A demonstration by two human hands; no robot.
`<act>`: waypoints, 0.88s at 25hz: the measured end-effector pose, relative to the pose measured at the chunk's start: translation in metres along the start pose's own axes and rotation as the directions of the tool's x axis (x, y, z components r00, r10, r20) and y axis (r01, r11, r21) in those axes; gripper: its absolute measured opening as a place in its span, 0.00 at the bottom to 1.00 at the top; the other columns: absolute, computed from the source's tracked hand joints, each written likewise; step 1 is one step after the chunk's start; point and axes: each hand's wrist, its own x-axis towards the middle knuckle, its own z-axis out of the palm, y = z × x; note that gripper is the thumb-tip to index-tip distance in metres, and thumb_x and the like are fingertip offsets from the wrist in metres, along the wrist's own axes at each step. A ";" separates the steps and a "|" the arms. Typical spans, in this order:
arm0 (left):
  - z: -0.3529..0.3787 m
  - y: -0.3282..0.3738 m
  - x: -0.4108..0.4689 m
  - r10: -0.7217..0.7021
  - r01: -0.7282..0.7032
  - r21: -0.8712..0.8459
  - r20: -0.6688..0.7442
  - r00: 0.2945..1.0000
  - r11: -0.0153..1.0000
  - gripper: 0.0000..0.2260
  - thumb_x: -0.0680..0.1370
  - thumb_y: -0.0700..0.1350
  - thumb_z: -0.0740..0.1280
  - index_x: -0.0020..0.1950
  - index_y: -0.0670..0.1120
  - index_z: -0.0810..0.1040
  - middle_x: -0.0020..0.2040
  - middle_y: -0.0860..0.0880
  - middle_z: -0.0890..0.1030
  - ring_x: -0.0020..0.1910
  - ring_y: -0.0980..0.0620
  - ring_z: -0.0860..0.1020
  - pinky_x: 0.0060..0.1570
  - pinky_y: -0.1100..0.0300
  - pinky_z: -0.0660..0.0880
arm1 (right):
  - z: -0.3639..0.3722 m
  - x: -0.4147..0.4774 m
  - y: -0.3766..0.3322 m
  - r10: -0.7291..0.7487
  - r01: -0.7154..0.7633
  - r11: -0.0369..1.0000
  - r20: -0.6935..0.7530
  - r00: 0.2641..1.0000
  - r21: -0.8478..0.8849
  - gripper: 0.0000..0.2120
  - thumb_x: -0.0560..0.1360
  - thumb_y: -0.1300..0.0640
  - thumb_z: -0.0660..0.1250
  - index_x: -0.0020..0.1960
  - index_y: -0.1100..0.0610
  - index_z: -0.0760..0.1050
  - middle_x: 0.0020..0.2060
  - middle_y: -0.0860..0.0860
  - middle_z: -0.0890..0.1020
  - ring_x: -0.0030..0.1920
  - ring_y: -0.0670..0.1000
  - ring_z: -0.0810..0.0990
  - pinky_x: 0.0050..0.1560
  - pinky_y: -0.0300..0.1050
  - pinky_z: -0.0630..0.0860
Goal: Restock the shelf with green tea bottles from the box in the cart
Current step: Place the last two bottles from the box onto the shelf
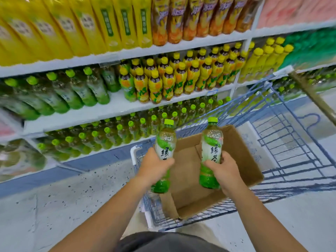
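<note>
- The left hand [154,166] was curled round the middle of the first bottle [165,142] of green tea, thumb lying across the label. It held the bottle upright over the left side of the box [187,180].
- The right hand [224,170] gripped the second bottle [211,142] round its lower half, fingers wrapped behind it, cap pointing up.
- The two bottles were apart from each other, both above the box (each had a green cap and a white label with dark characters).
- The cardboard box sat with its flaps open inside the blue wire cart [291,142].
- The shelf [116,106] stood just beyond the cart, with rows of green-capped bottles [109,133] on its lower level and yellow-capped bottles [172,79] above.
</note>
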 end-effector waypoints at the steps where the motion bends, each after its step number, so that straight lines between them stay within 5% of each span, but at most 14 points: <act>1: -0.016 0.001 -0.007 0.016 -0.016 0.005 -0.007 1.000 1.000 0.16 0.70 0.48 0.74 0.55 0.50 0.74 0.46 0.45 0.82 0.44 0.48 0.82 0.38 0.53 0.77 | 0.007 -0.010 -0.007 -0.024 0.025 1.000 0.016 1.000 -0.013 0.15 0.62 0.55 0.76 0.48 0.48 0.78 0.40 0.46 0.85 0.38 0.47 0.85 0.38 0.48 0.81; 5: -0.074 0.005 -0.037 0.096 -0.100 -0.021 -0.139 0.986 0.995 0.13 0.70 0.49 0.74 0.49 0.53 0.73 0.42 0.49 0.81 0.37 0.53 0.79 0.32 0.57 0.74 | 0.037 -0.038 -0.042 -0.142 0.150 0.986 0.112 0.984 -0.073 0.18 0.60 0.54 0.76 0.49 0.48 0.78 0.41 0.46 0.86 0.40 0.47 0.85 0.42 0.50 0.81; 12: -0.136 0.005 -0.096 0.128 -0.189 -0.144 -0.355 0.926 0.971 0.15 0.69 0.49 0.74 0.52 0.54 0.75 0.45 0.49 0.82 0.43 0.54 0.81 0.41 0.56 0.78 | 0.105 -0.073 -0.091 -0.320 0.356 0.933 0.321 0.891 -0.059 0.15 0.69 0.56 0.77 0.51 0.45 0.76 0.43 0.43 0.84 0.39 0.41 0.83 0.33 0.38 0.75; 17: -0.187 -0.005 -0.106 0.132 -0.222 -0.142 -0.472 0.872 0.965 0.15 0.68 0.47 0.76 0.51 0.53 0.74 0.43 0.50 0.81 0.35 0.61 0.79 0.30 0.66 0.74 | 0.164 -0.094 -0.115 -0.385 0.427 0.903 0.367 0.847 -0.039 0.15 0.68 0.55 0.78 0.50 0.45 0.76 0.43 0.43 0.83 0.42 0.44 0.82 0.38 0.43 0.76; 22: -0.255 -0.011 -0.073 0.151 -0.239 -0.111 -0.511 0.846 0.965 0.16 0.69 0.47 0.76 0.52 0.53 0.73 0.45 0.49 0.82 0.42 0.52 0.81 0.36 0.58 0.77 | 0.233 -0.093 -0.151 -0.400 0.444 0.894 0.347 0.849 -0.056 0.15 0.67 0.59 0.76 0.49 0.45 0.77 0.40 0.41 0.83 0.35 0.38 0.81 0.27 0.31 0.71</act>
